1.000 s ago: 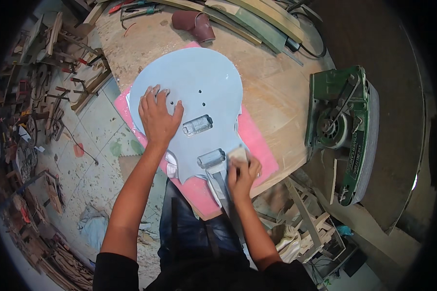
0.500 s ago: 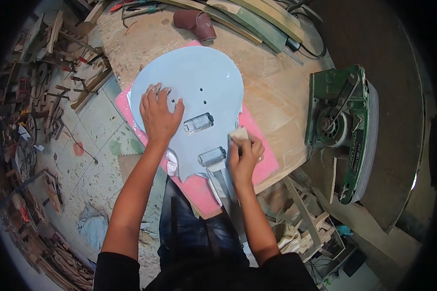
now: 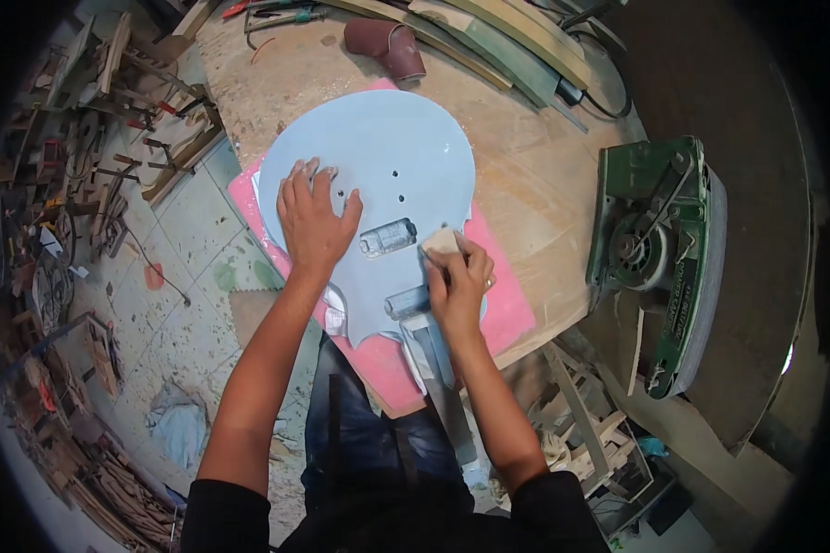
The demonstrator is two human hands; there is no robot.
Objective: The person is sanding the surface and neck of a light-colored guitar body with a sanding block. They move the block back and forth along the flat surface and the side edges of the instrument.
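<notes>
A pale blue-grey guitar body (image 3: 369,138) with small holes and two routed pickup cavities lies on a pink pad (image 3: 503,313). My left hand (image 3: 319,221) rests spread on its upper left area, fingers apart. My right hand (image 3: 461,286) grips a pale sanding block (image 3: 441,241) against the body's right side, beside the upper cavity and over part of the lower one. A flat strip, partly behind my right forearm, extends down from the body's lower end.
The wooden workbench (image 3: 544,230) carries a rolled maroon abrasive sheet (image 3: 395,51), clamps (image 3: 281,18) and curved wood strips (image 3: 489,41) along its top. A green belt sander (image 3: 655,258) stands at the right. Wood offcuts and clamps (image 3: 120,111) crowd the left side.
My right hand and the pale block have moved up along the body's right side. The left hand stays spread on the body. The whole view has shifted slightly.
</notes>
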